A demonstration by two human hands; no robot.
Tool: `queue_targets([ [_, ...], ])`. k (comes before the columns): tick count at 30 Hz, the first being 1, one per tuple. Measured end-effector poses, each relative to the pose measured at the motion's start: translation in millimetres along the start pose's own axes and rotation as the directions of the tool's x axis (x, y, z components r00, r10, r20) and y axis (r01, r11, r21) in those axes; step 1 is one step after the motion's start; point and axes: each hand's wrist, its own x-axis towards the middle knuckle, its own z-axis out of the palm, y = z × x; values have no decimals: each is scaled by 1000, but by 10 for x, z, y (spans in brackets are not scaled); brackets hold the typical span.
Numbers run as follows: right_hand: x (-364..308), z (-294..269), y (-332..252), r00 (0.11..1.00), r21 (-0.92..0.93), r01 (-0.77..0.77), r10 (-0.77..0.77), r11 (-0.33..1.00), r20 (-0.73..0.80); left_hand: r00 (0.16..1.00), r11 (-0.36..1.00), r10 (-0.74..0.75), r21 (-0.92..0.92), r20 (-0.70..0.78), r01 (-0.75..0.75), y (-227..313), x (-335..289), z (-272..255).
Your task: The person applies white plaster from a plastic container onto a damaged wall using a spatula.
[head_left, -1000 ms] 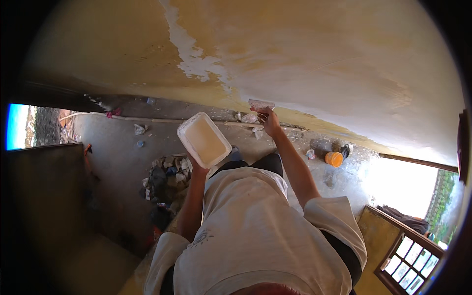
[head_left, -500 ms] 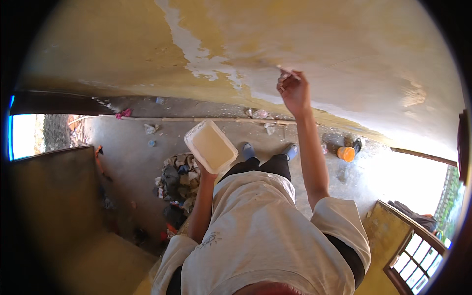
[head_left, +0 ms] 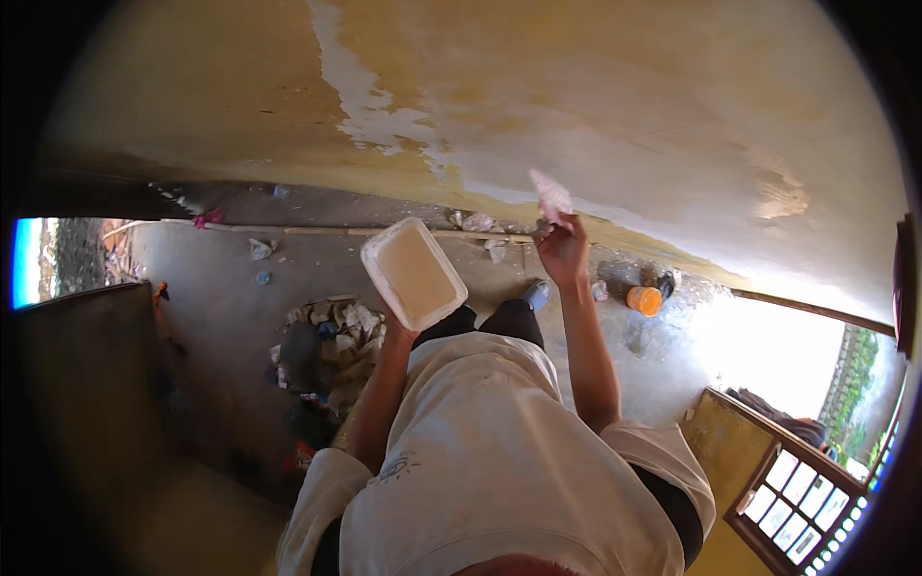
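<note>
Your two hands at the yellow wall (head_left: 240, 86), centre of frame.
Your right hand (head_left: 562, 248) clenches a pale scraper-like tool (head_left: 551, 197) against the wall's white patch (head_left: 615, 154); your left hand (head_left: 396, 331), fingers grasping from beneath, holds a white rectangular tub (head_left: 413, 274) just left of it.

Wall (head_left: 624, 106) ahead of the person. Tray (head_left: 414, 273) on left hand (head_left: 396, 331), left of right hand (head_left: 562, 248). Scraper (head_left: 550, 196) in right hand, touching wall. Rubble pile (head_left: 327, 341) on floor (head_left: 221, 307) below-left; jar (head_left: 644, 300) right, near the wall's base.
</note>
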Motion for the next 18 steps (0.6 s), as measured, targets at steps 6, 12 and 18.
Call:
queue_targets([
  [6,1246,-1476,690,920,-44,-301,278,953,-276,999,1000,-23,-3,28,23,392,-395,285],
  [12,1809,-1559,675,942,-148,-275,235,950,-241,1000,995,10,101,-26,-7,436,-574,375],
  [18,1385,-899,139,973,-48,-98,86,994,-215,998,999,-2,44,69,-1,243,-441,514],
])
